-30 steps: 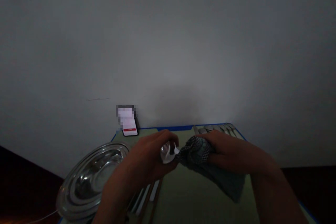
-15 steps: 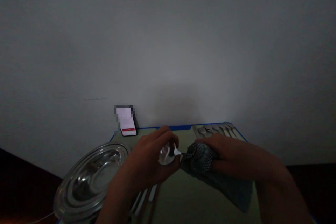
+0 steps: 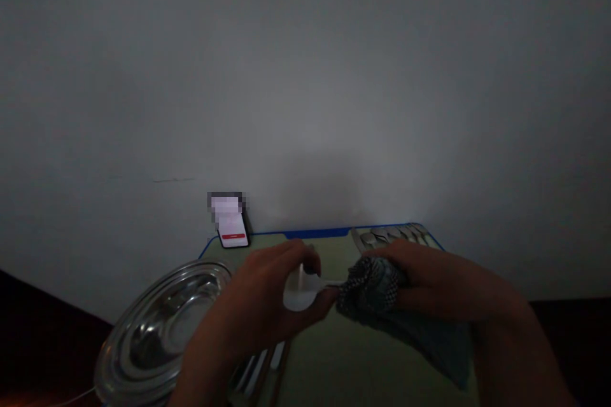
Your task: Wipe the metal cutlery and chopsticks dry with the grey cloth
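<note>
My left hand (image 3: 267, 296) is closed round the bowl end of a shiny metal spoon (image 3: 298, 289), held above the table. My right hand (image 3: 429, 276) grips a bunched checked cloth (image 3: 370, 292) that is wrapped over the spoon's handle; the handle itself is hidden inside the cloth. The rest of the cloth hangs down toward the lower right. Both hands meet over the middle of the green table (image 3: 344, 356).
A large steel dish (image 3: 157, 331) sits at the table's left. Several pieces of cutlery (image 3: 260, 365) lie beneath my left wrist, and several more spoons (image 3: 394, 234) lie at the far right corner. A lit phone (image 3: 231, 226) leans on the wall.
The cloth in my right hand has slid a little to the right along the spoon. My left hand has turned the spoon's bowl and dropped slightly.
</note>
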`<state>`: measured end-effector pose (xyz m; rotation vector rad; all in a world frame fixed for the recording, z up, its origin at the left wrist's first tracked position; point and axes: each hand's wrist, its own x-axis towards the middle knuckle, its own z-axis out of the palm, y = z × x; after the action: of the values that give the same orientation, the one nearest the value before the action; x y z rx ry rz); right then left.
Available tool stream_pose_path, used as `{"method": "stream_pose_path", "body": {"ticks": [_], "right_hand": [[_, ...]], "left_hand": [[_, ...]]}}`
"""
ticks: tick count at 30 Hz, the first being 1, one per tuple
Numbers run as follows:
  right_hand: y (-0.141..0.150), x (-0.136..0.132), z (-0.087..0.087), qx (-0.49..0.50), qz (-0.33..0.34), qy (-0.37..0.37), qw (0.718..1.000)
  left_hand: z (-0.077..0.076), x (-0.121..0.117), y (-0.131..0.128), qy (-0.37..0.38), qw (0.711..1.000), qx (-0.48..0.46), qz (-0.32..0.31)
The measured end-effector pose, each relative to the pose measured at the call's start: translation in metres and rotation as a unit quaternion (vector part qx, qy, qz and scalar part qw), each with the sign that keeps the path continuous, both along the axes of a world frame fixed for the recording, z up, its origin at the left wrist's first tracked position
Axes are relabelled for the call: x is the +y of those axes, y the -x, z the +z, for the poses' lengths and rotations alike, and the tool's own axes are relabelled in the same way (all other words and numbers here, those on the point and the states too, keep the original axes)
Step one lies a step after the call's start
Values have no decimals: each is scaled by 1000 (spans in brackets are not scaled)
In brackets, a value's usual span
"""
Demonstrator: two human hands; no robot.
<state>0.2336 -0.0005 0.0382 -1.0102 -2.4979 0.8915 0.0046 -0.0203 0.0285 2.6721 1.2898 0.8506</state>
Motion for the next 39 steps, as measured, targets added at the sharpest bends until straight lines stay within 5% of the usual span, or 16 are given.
{"method": "stream_pose_path", "body": {"ticks": [4,11,15,26,33,39], "right_hand": [[4,-2,3,-1,23,5,1000],[-10,1,-2,21,-14,-30,999],[-14,0,-1,38,-31,-27,998],[20,3,-9,-2,60,44,997],[18,-1,-14,-44,-130,-127,982],[24,-7,-13,-31,-138,-215,966]], "left_hand": [[0,2,2,15,1000,-4,-27],[4,3,31,-16,996,-68,54],[2,3,28,58,995,-78,37],[-1,-3,28,258,964,-46,-30],[-8,9,32,270,943,-191,-48],[-8,12,24,257,950,-174,9]]}}
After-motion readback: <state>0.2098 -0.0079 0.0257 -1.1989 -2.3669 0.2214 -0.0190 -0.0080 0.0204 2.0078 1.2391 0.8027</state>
